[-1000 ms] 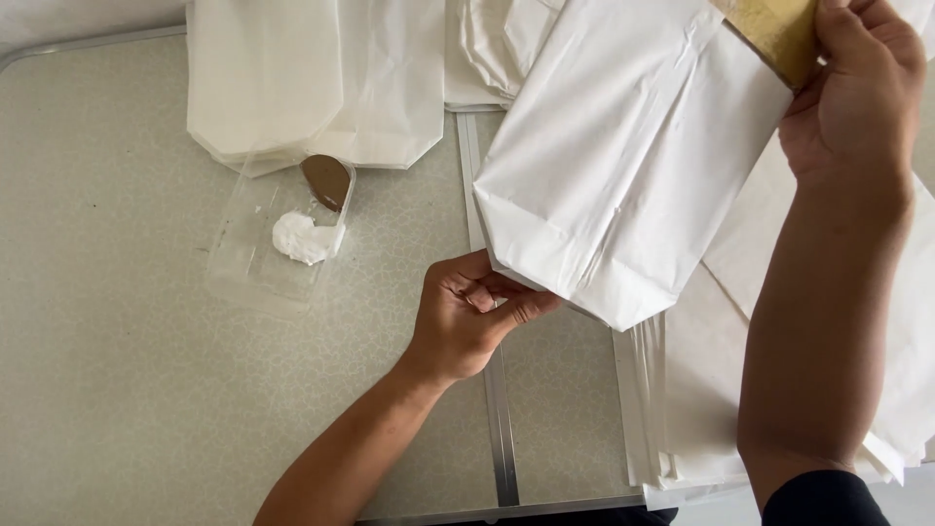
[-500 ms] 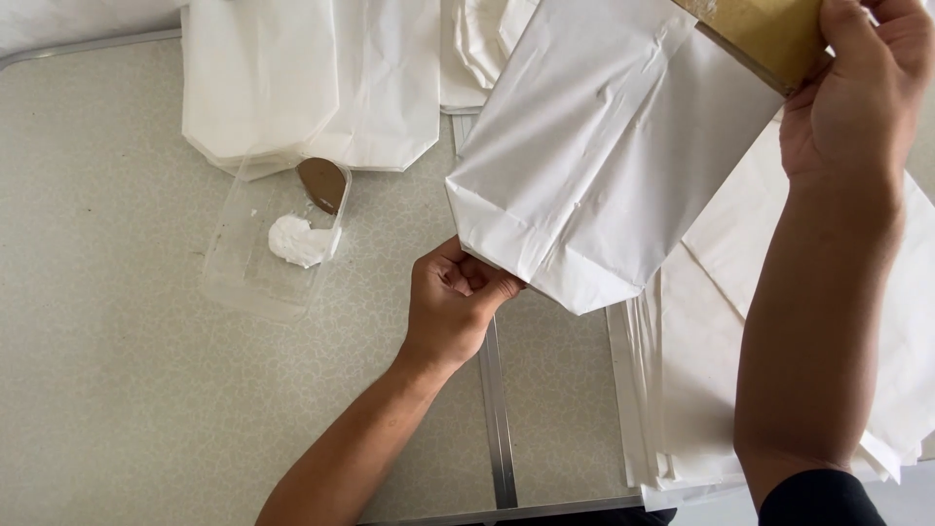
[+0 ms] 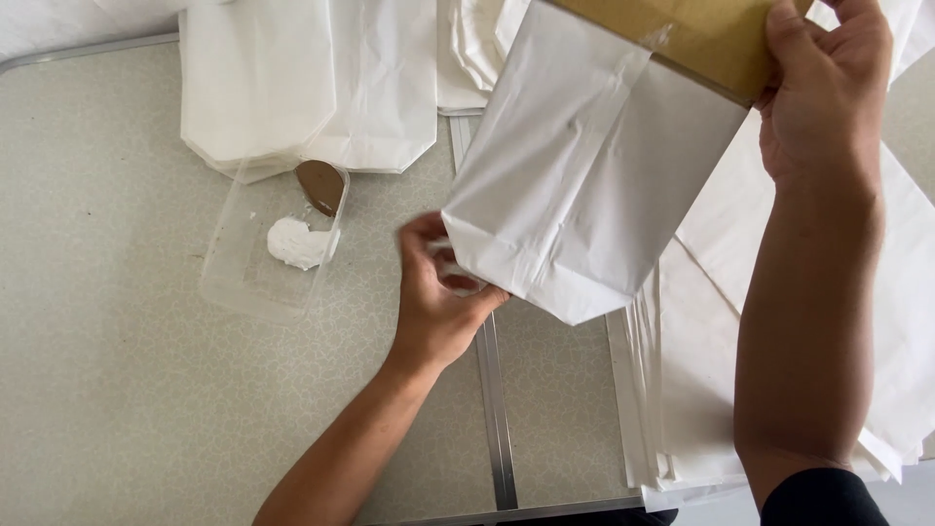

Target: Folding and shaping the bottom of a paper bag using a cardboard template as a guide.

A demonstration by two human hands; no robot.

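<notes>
Both hands' grip clamped on white paper bag [image 3: 594, 185], clear tub [image 3: 255, 282] holding white paste [image 3: 297, 244]

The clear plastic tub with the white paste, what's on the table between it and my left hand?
Nothing: in the head view, only bare speckled table shows between the tub and the left hand.

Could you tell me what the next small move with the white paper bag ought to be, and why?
Probably lower the white paper bag flat onto the table. It hangs in the air, the right hand gripping its brown cardboard top and the left hand pinching its folded bottom corner. The clear tray of white paste sits just left, so the fold could be pressed there.
</notes>
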